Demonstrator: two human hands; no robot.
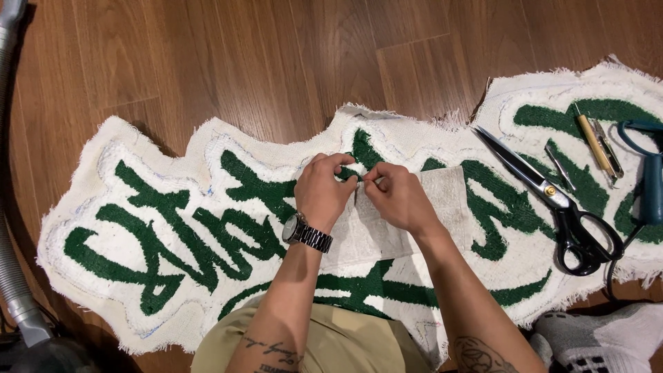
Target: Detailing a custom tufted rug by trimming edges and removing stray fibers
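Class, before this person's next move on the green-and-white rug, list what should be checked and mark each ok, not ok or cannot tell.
1. Left hand pinching the cloth patch: ok.
2. Right hand gripping it too: ok.
3. Rug lying flat on the floor: ok.
4. Scissors blades shut: not ok, slightly apart.
5. Scissors away from both hands: ok.
6. Patch fixed down: cannot tell.

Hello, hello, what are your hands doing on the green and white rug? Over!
Left hand and right hand pinching a spot on the rug, fingertips together. Scissors lie on it at right, clear of the hands.
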